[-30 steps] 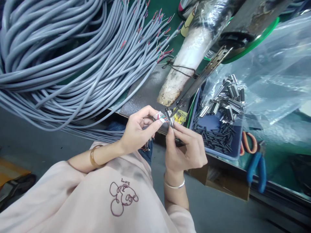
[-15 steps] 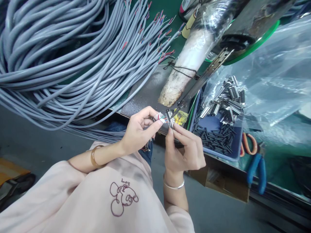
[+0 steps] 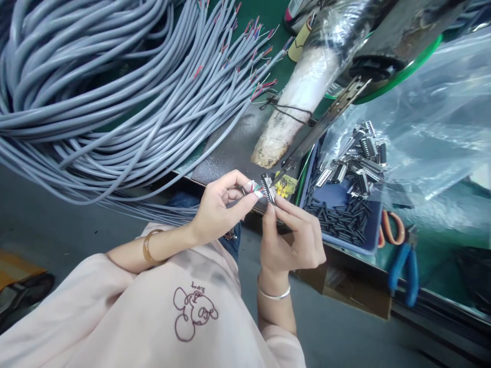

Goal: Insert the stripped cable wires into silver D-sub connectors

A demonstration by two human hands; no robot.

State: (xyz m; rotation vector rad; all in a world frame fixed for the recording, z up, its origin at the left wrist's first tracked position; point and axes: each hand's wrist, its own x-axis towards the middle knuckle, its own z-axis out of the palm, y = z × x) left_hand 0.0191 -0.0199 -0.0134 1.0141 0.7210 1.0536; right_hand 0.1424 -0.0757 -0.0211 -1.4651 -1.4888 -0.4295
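My left hand (image 3: 220, 207) pinches the stripped end of a grey cable, its thin coloured wires (image 3: 256, 188) fanned out at my fingertips. My right hand (image 3: 293, 235) pinches a small metal connector (image 3: 267, 186) between thumb and forefinger, held right against those wire ends. Both hands hover just off the front edge of the workbench, above my lap.
A big bundle of grey cables (image 3: 115, 87) with stripped coloured ends lies across the green bench at left. A blue tray (image 3: 364, 240) holds metal connectors (image 3: 356, 158) and black sleeves (image 3: 337, 217). Blue-handled pliers (image 3: 402, 271), orange-handled scissors (image 3: 391, 227), a plastic-wrapped machine part (image 3: 303, 97) and a clear bag (image 3: 433, 117) sit nearby.
Hardly anything has moved; my hands keep the connector pressed to the wire ends, with small finger shifts and a slight camera drift.
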